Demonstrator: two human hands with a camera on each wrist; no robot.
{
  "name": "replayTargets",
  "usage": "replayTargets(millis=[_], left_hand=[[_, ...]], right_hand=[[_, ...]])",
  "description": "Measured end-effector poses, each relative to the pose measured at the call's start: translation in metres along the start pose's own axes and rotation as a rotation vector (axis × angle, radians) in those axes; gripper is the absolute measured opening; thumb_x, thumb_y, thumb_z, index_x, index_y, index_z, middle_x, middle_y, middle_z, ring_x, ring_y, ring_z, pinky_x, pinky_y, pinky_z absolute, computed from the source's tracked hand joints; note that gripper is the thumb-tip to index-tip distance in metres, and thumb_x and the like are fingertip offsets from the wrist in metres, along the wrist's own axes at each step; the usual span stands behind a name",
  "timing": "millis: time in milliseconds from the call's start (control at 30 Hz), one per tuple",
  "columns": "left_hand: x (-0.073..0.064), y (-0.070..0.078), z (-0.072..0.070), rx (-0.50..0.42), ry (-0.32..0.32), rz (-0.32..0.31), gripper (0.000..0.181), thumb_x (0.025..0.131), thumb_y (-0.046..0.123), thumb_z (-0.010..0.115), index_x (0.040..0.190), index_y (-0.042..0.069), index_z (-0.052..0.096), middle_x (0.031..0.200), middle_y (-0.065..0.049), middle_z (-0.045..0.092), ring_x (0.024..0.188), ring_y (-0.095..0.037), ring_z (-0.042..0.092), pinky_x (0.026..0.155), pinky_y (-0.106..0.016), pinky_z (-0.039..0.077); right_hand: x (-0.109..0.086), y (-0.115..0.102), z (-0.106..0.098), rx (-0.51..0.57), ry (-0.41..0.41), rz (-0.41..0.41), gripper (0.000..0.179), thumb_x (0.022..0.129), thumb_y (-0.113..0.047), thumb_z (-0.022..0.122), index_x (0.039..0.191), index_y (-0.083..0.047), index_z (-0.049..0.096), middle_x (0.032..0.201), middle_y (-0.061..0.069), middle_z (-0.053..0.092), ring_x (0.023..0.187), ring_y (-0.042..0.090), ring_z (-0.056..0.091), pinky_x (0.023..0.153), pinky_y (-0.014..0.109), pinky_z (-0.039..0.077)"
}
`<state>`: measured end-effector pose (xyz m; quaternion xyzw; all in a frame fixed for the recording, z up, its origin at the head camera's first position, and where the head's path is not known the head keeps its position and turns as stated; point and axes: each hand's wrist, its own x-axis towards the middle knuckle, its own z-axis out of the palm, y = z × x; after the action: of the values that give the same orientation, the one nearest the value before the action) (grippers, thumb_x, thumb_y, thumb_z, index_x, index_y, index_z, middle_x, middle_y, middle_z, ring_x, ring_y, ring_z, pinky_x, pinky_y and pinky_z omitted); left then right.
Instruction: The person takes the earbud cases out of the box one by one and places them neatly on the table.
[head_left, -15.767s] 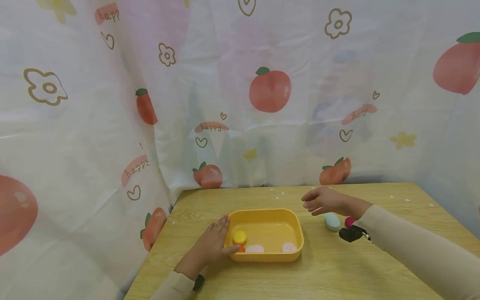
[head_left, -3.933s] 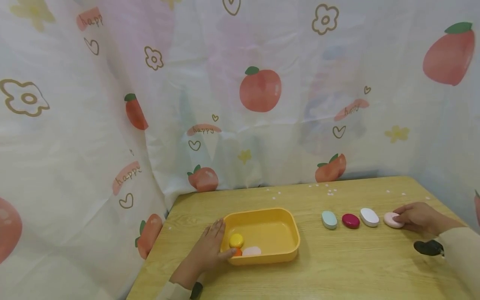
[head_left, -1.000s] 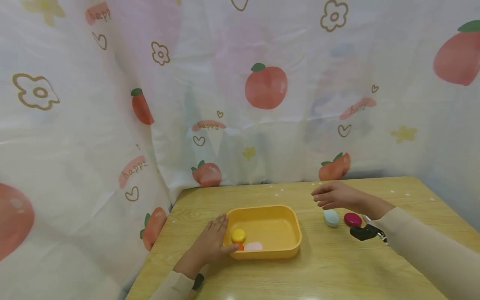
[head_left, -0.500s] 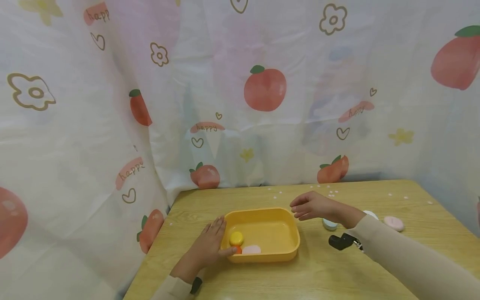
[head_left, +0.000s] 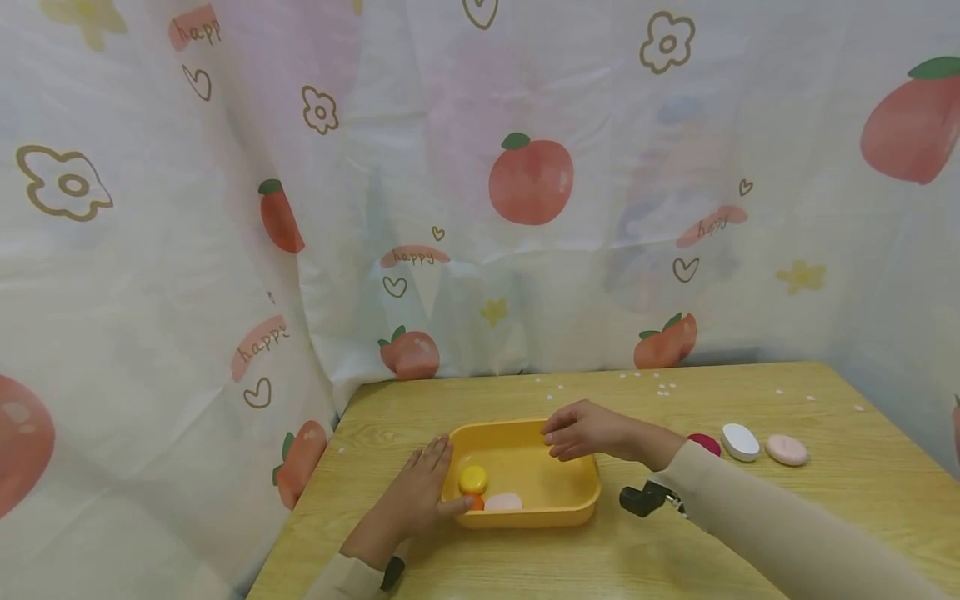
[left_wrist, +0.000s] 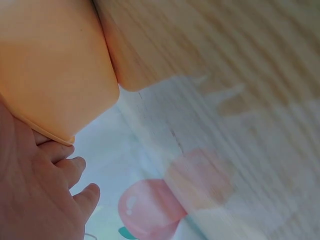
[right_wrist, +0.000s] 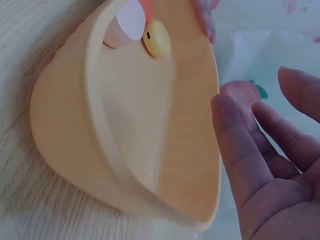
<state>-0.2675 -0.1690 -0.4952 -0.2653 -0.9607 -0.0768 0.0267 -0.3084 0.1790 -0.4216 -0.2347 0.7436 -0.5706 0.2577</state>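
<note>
A yellow plastic bin point(head_left: 525, 518) stands on the wooden table. My left hand point(head_left: 415, 496) rests on its left rim with fairly straight fingers, the thumb lying over the front left corner. Inside that corner are a yellow oval piece point(head_left: 472, 479), an orange piece point(head_left: 476, 502) partly under the thumb, and a pale pink piece point(head_left: 503, 502). Over the bin's back right part hovers my right hand point(head_left: 596, 432), fingers loosely bent, holding nothing. To the right lie a dark red oval piece point(head_left: 705, 444) partly behind the arm, a white one point(head_left: 741, 442) and a pink one point(head_left: 787, 450).
Small white specks point(head_left: 663, 387) dot the back of the table point(head_left: 465, 400). A patterned curtain point(head_left: 420, 167) hangs behind the table and along its sides. Black wrist devices point(head_left: 648, 498) are worn on both arms.
Before, my right hand set a pink piece from the bin at the row's right end. It has since moved left over the bin; the mint piece is now hidden. The left hand stays put.
</note>
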Motion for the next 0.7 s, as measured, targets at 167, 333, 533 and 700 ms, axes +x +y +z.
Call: replayTargets(millis=[167, 333, 533, 700], left_hand=[[0.0, 0.001, 0.0, -0.014, 0.0, -0.005, 0.1, 0.09, 0.074, 0.037, 0.154, 0.0, 0.018, 0.161, -0.013, 0.013, 0.146, -0.027, 0.012, 0.115, -0.05, 0.016], [0.001, 0.003, -0.001, -0.023, 0.002, -0.01, 0.098, 0.091, 0.071, 0.041, 0.154, 0.0, 0.018, 0.161, -0.013, 0.013, 0.146, -0.027, 0.013, 0.115, -0.05, 0.016], [0.001, 0.005, 0.001, -0.019, 0.002, -0.012, 0.1, 0.09, 0.074, 0.039, 0.154, 0.0, 0.019, 0.161, -0.013, 0.014, 0.146, -0.027, 0.013, 0.114, -0.05, 0.016], [0.0, 0.004, 0.002, -0.016, 0.019, -0.01, 0.1, 0.09, 0.074, 0.038, 0.154, -0.001, 0.02, 0.161, -0.013, 0.014, 0.146, -0.028, 0.014, 0.114, -0.052, 0.017]], right_hand=[[0.01, 0.002, 0.01, 0.005, 0.021, 0.016, 0.036, 0.096, -0.013, 0.063, 0.122, 0.01, 0.057, 0.113, 0.015, 0.064, 0.103, 0.034, 0.064, 0.086, 0.043, 0.053], [0.017, 0.01, 0.02, 0.025, 0.03, 0.016, 0.033, 0.095, -0.01, 0.064, 0.12, 0.011, 0.058, 0.113, 0.021, 0.062, 0.101, 0.035, 0.064, 0.084, 0.044, 0.054], [0.02, 0.014, 0.035, 0.017, 0.05, 0.036, 0.037, 0.094, -0.008, 0.065, 0.121, 0.015, 0.056, 0.112, 0.023, 0.062, 0.099, 0.035, 0.063, 0.082, 0.045, 0.055], [0.024, 0.017, 0.044, -0.006, 0.057, 0.016, 0.036, 0.094, -0.009, 0.064, 0.121, 0.014, 0.058, 0.112, 0.019, 0.064, 0.101, 0.037, 0.062, 0.082, 0.046, 0.054]])
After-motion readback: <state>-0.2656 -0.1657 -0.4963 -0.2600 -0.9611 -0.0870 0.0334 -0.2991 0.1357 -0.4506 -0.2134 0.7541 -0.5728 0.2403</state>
